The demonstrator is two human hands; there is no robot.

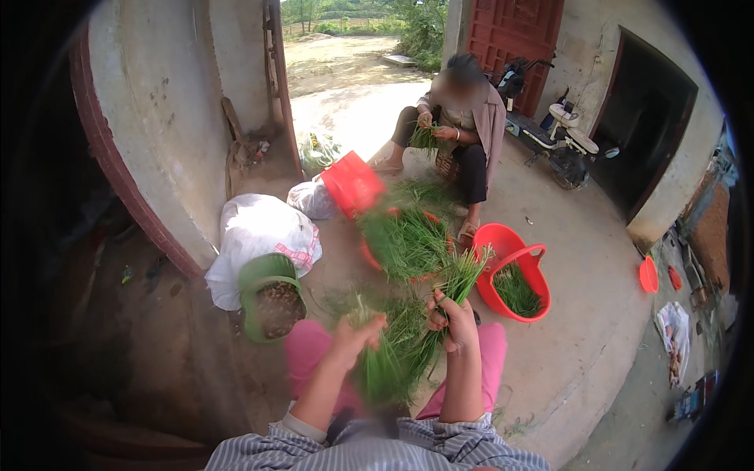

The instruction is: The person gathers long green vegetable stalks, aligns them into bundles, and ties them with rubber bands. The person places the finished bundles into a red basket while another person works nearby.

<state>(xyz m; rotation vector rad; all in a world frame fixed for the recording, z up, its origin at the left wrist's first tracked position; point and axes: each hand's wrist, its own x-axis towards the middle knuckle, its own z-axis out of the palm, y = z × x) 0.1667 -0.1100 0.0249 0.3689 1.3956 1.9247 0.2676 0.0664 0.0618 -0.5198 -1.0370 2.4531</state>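
Note:
My left hand [356, 338] is closed on a bunch of long green stalks [383, 371], blurred, with pale ends up and leaves hanging down. In my right hand [453, 321] is another bunch of green stalks [465, 277], its pale ends pointing up and away to the right. Loose greens lie on the floor between my knees, below the hands. Just beyond them, a heap of the same greens [406, 241] fills a red basin on the floor. To the right, a red plastic basket with a handle [539, 282] holds more greens [517, 291].
A co-worker [465, 118] sits opposite, holding greens. On the left are a green basket [250, 318] with small brown pieces, a white woven sack [253, 229] and a red container [353, 182]. An electric scooter [559, 138] stands at the back right; a small red basin [648, 275] lies far right.

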